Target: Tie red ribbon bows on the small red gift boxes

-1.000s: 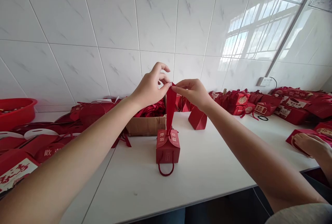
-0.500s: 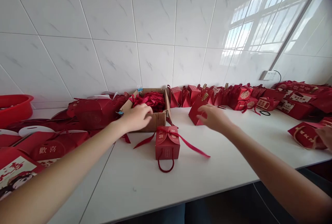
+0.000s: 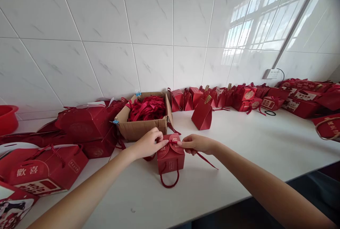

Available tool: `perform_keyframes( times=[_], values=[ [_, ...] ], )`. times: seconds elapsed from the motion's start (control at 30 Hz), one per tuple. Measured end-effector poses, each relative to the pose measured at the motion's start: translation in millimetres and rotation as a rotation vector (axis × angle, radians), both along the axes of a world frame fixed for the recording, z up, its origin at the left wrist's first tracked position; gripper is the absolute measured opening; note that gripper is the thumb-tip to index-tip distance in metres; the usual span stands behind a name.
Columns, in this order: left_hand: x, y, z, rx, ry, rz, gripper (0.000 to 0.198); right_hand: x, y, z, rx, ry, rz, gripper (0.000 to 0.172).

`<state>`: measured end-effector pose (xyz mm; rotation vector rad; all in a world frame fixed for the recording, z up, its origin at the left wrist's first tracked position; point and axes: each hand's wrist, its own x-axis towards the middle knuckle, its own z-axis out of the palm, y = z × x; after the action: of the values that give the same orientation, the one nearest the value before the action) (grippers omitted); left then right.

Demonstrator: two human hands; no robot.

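A small red gift box [image 3: 170, 163] with gold print stands on the white table in front of me. A twisted red cord handle [image 3: 169, 186] hangs from its near side and lies on the tabletop. Across the box top runs a red ribbon [image 3: 207, 160], its right end trailing past my right hand. My left hand [image 3: 152, 144] pinches the ribbon at the left of the lid. My right hand [image 3: 196, 144] pinches it at the right, fingers curled, close to the other hand.
Behind the box sits an open cardboard box [image 3: 140, 130] full of red ribbons. A red pointed box [image 3: 202, 115] stands right of it. Larger red boxes [image 3: 47, 169] are piled at left near a red basin [image 3: 7, 119]. More finished-looking red boxes [image 3: 245, 98] line the tiled wall.
Both hands have come down and inward to the ribbon on the gift box. My right hand has left the red pointed box, which stays standing. The view has shifted slightly.
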<state>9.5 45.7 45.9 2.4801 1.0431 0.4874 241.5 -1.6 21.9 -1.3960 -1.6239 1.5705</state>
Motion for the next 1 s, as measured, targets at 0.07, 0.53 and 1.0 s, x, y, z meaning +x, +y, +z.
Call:
perform_keyframes(
  times=[0.07,0.53,1.0],
  values=[
    [1,0,-4.4,-0.015,-0.028,0.000,0.036,1,0,2.4,-0.028,0.076,0.030,0.054],
    [-6,-7,-25.0,-0.160,-0.287,-0.005,0.033,12,5,-14.2,0.019,0.289,0.048,0.033],
    [-1,-6,11.8,-0.137,0.189,-0.082,0.035,17,21,-0.2,0.258,0.511,0.059,0.030]
  ],
)
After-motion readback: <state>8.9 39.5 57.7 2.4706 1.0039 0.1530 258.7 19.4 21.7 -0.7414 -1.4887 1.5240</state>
